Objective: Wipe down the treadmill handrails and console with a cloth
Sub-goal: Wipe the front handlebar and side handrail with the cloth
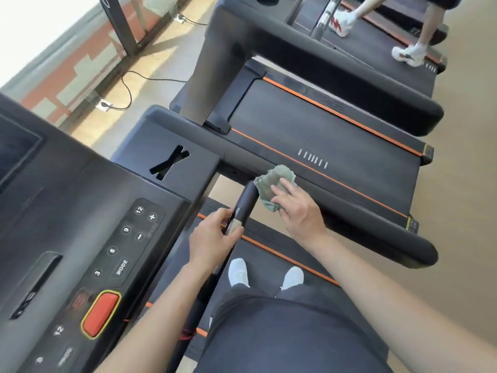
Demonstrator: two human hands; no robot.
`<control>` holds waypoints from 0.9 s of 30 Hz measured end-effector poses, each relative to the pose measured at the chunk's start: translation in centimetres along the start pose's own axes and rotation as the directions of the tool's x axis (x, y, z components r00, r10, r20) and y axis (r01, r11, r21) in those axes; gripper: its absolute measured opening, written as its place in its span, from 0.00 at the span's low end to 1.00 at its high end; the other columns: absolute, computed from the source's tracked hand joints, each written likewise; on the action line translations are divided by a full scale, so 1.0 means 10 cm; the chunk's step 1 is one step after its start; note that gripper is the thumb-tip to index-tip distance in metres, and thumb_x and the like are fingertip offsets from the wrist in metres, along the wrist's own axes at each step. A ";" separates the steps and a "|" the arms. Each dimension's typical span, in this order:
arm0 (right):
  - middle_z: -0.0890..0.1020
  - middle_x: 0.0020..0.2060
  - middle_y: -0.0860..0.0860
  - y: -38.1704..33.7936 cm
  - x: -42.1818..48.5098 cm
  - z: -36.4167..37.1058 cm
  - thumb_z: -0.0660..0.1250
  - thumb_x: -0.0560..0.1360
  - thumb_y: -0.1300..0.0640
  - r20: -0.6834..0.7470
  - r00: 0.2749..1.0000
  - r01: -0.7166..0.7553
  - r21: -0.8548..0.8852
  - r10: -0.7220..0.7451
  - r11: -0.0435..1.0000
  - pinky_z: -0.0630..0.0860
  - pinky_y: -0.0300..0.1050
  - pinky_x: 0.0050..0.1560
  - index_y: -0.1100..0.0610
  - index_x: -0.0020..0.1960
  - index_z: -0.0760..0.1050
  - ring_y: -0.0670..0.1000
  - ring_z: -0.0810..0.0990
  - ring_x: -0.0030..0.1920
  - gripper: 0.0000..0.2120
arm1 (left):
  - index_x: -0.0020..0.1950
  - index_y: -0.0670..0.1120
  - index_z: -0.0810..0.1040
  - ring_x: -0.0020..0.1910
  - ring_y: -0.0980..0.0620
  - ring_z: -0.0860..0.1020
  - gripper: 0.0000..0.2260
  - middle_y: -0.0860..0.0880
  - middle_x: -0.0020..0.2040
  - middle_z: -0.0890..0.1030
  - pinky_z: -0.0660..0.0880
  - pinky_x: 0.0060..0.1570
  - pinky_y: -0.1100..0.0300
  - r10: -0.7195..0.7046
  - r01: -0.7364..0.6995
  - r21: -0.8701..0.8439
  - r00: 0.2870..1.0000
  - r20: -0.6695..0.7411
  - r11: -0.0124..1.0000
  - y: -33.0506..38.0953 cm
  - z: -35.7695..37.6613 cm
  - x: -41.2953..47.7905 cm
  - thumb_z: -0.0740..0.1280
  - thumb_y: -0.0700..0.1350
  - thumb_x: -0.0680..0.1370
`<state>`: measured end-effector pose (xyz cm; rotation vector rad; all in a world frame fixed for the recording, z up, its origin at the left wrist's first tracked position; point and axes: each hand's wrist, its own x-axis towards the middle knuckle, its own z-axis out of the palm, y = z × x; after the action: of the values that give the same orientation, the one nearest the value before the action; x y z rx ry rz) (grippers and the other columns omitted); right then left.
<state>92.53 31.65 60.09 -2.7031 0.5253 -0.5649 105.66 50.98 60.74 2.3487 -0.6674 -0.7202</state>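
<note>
Our left hand (212, 238) is clamped on the short pulse grip (246, 203), fingers and thumb curled round it at its silver sensor plate (235, 224). Our right hand (298, 208) lies with its fingers nearly straight and spread, pressing a crumpled green cloth (271, 181) down just beside the far end of that grip, where the cloth meets the long right handrail (390, 232); we cannot see the thumb under the cloth. The cloth touches the tip of the grip and bunches out past our fingertips. To our left sits the black console (80, 211), with one red stop button (100, 313) ringed in yellow, a MODE key (121, 267) and round number keys marked 3, 6, 9 and 12 beside plus and minus keys. Below us our two white shoes (238, 271) stand on the belt. We count three treadmills: ours, a second treadmill (336, 135) with orange edge lines just beyond the handrail, and a third treadmill (376, 41) farther off, where another person's two white trainers (406, 53) are on the belt. A black power cable (126, 87) loops across the floor to one of two floor sockets (105, 105).
</note>
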 end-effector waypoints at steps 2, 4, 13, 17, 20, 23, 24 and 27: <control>0.85 0.56 0.53 0.00 -0.17 0.02 0.67 0.69 0.68 0.057 0.998 -0.033 0.010 0.032 0.999 0.76 0.52 0.61 0.59 0.48 0.83 0.56 0.80 0.63 0.11 | 0.60 0.60 0.79 0.45 0.60 0.79 0.16 0.61 0.48 0.82 0.79 0.48 0.55 0.011 -0.011 -0.002 1.000 -0.005 1.000 0.00 0.00 0.01 0.70 0.57 0.73; 0.86 0.52 0.50 -0.05 -0.33 0.05 0.67 0.71 0.65 0.214 0.948 -0.256 0.069 0.237 0.964 0.78 0.50 0.53 0.55 0.52 0.82 0.56 0.82 0.54 0.12 | 0.59 0.59 0.80 0.44 0.60 0.79 0.16 0.61 0.46 0.81 0.78 0.48 0.56 0.008 -0.008 -0.009 1.000 -0.016 1.000 0.00 0.00 0.02 0.71 0.56 0.72; 0.81 0.59 0.61 0.00 -0.64 0.52 0.58 0.84 0.61 0.825 0.078 -0.638 0.473 0.560 -0.608 0.80 0.55 0.49 0.57 0.64 0.74 0.60 0.81 0.55 0.11 | 0.66 0.59 0.78 0.50 0.55 0.80 0.17 0.59 0.52 0.82 0.78 0.52 0.53 -0.018 0.019 0.011 0.998 -0.061 1.000 0.05 0.11 -0.07 0.68 0.55 0.77; 0.78 0.59 0.62 0.01 -0.33 0.58 0.54 0.85 0.59 0.885 0.134 -0.283 0.465 0.445 -0.839 0.81 0.57 0.49 0.57 0.63 0.72 0.63 0.79 0.58 0.11 | 0.67 0.58 0.76 0.52 0.53 0.80 0.18 0.56 0.52 0.82 0.76 0.52 0.52 -0.015 0.018 0.051 0.999 -0.052 0.999 0.08 0.14 -0.09 0.67 0.53 0.78; 0.81 0.55 0.63 0.00 -0.08 0.62 0.54 0.85 0.61 0.891 0.248 -0.135 0.421 0.381 -0.897 0.81 0.59 0.48 0.62 0.67 0.71 0.62 0.81 0.53 0.14 | 0.68 0.59 0.75 0.51 0.52 0.80 0.18 0.56 0.52 0.82 0.76 0.52 0.51 -0.007 0.010 0.078 0.999 -0.038 0.997 0.09 0.14 -0.09 0.67 0.53 0.78; 0.80 0.60 0.64 -0.02 0.01 0.64 0.54 0.84 0.63 0.877 0.322 -0.084 0.400 0.355 -0.912 0.84 0.56 0.45 0.67 0.70 0.69 0.63 0.81 0.56 0.17 | 0.67 0.58 0.75 0.52 0.51 0.80 0.17 0.55 0.52 0.82 0.76 0.52 0.51 0.005 -0.001 0.116 0.999 -0.034 0.993 0.09 0.12 -0.07 0.67 0.52 0.78; 0.80 0.61 0.65 -0.01 -0.01 0.64 0.54 0.84 0.63 0.874 0.326 -0.062 0.399 0.359 -0.915 0.83 0.55 0.45 0.68 0.70 0.69 0.63 0.81 0.55 0.17 | 0.67 0.57 0.75 0.51 0.52 0.80 0.17 0.56 0.52 0.82 0.76 0.52 0.52 0.007 -0.003 0.121 1.000 -0.028 0.993 0.09 0.11 -0.07 0.67 0.52 0.78; 0.80 0.56 0.65 0.07 -0.19 0.57 0.55 0.84 0.63 0.857 0.312 0.026 0.424 0.411 -0.905 0.83 0.52 0.44 0.68 0.60 0.72 0.64 0.80 0.52 0.11 | 0.67 0.58 0.75 0.51 0.52 0.80 0.18 0.55 0.50 0.83 0.76 0.52 0.52 0.009 -0.006 0.136 1.000 -0.018 0.991 0.08 0.08 -0.07 0.67 0.54 0.77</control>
<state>93.17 33.15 54.27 0.2148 0.9157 -0.4530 104.38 50.49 60.95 2.4720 -0.7375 -0.6671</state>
